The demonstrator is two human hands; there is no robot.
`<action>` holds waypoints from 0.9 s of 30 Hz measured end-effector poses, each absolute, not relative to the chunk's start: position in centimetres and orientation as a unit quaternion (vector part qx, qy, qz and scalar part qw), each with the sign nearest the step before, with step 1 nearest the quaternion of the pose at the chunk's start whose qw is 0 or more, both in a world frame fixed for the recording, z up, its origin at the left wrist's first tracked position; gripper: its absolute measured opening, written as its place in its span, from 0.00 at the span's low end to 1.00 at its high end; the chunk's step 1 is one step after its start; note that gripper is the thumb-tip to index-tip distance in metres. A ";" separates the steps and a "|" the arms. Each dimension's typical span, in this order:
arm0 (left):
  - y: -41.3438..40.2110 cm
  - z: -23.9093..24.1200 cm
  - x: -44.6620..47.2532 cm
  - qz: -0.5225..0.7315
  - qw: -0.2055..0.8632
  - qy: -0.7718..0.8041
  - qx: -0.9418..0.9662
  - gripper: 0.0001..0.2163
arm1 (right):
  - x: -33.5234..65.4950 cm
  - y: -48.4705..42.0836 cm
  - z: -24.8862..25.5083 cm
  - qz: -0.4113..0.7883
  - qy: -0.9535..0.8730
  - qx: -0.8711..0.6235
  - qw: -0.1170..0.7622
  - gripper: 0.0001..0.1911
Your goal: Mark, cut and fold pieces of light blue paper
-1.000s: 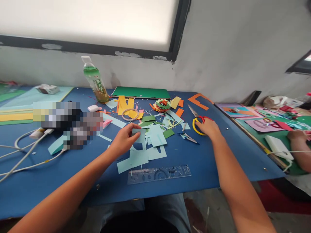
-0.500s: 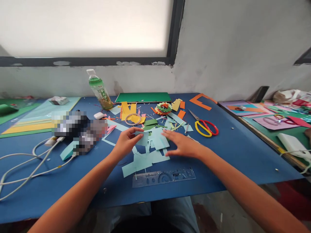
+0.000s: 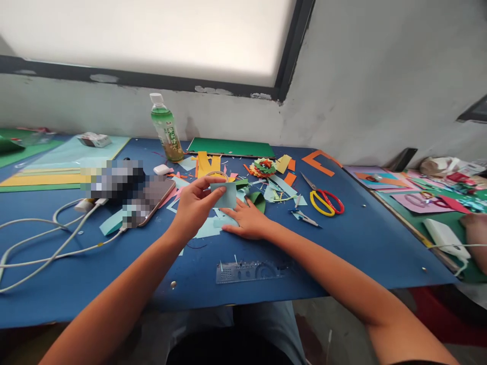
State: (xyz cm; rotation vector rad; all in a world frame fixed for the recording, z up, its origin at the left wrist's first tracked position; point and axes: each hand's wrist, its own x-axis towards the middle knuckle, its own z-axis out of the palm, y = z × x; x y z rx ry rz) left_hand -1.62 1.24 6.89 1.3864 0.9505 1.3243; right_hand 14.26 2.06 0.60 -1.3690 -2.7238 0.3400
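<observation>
My left hand [image 3: 200,200] pinches a small light blue paper piece [image 3: 225,196] between thumb and fingers, raised above the scraps. Beside it, my right hand [image 3: 249,218] lies with fingers spread on light blue paper scraps [image 3: 208,228], holding nothing that I can see. Folded green paper [image 3: 259,203] shows just behind the right hand. Nearer the table's front edge is a clear stencil ruler [image 3: 249,272]. A small metal compass [image 3: 306,219] lies to the right of the right hand. Partly hidden behind the left hand is a roll of tape [image 3: 217,175].
Scissors [image 3: 327,202] with yellow and red handles lie at right. A layered paper flower [image 3: 262,167] sits behind the scraps. At left are a drink bottle [image 3: 167,132], a phone [image 3: 158,203] and white cables [image 3: 49,276]. Another person's hand [image 3: 475,225] is at far right.
My left hand has lifted the light blue paper piece. My right hand has moved left and down onto the scraps, pushing them left. The compass is now uncovered; the camera view has tilted.
</observation>
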 end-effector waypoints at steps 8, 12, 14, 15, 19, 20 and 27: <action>1.5 6.6 -1.7 0.533 0.473 0.389 0.584 0.11 | 11.2 6.1 1.1 0.064 -0.856 -0.506 0.084 0.30; 2.1 6.0 -1.8 0.512 0.460 0.402 0.604 0.12 | 11.3 8.4 1.2 0.031 -0.844 -0.523 0.114 0.28; 2.4 5.6 -2.0 0.491 0.452 0.413 0.620 0.11 | 11.8 9.0 1.3 0.017 -0.841 -0.528 0.121 0.28; 2.5 5.4 -2.0 0.476 0.450 0.418 0.629 0.11 | 12.2 9.1 1.4 0.011 -0.840 -0.529 0.123 0.28; 2.6 4.3 -1.8 0.411 0.460 0.424 0.663 0.09 | 14.6 8.3 1.7 -0.005 -0.832 -0.539 0.131 0.30; 2.5 4.0 -1.6 0.400 0.464 0.425 0.667 0.09 | 15.4 7.9 1.9 -0.004 -0.829 -0.543 0.133 0.29; 2.1 1.5 -0.5 0.335 0.445 0.459 0.692 0.05 | 20.7 5.0 3.0 0.059 -0.829 -0.531 0.165 0.22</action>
